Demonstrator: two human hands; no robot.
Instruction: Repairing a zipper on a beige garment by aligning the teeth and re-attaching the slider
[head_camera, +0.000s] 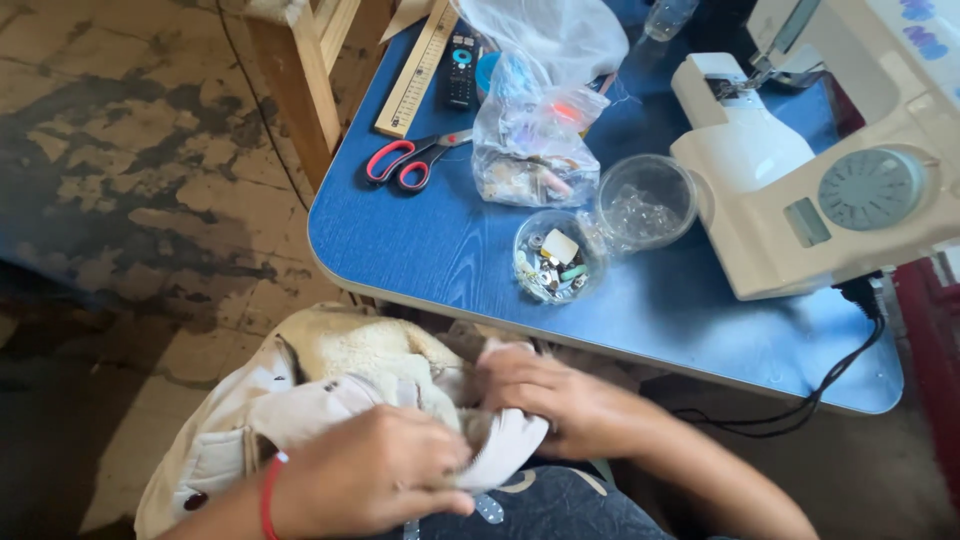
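Below the table's near edge, on the person's lap, lies a cream jacket with a fleecy lining showing at its upper side and a dark button low on its left. Both hands are closed on the cloth at its right end: the left hand, a red band at its wrist, has its fingers curled over a pale fold, and the right hand pinches the same fold from the other side, knuckles up, the two hands almost touching.

Near the table's near edge stands a clear round tub holding small sewing bits, a white piece among them. Just beside it to the right is a second clear tub, with only something glassy at its bottom. Behind them sits a knotted clear bag full of small mixed items. Red-handled scissors lie near the left edge, with a wooden ruler and a black remote towards the far left corner. A cream sewing machine fills the right side, its black cord hanging over the near edge.
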